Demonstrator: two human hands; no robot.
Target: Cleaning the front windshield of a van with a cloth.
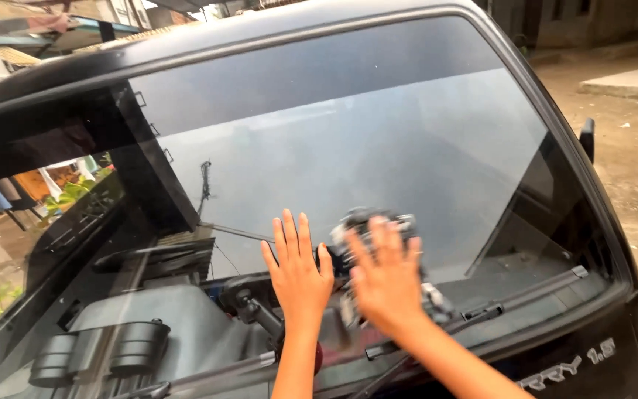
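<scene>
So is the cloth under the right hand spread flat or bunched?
Bunched: the cloth shows crumpled folds around the right hand pressing it against the windshield.
</scene>
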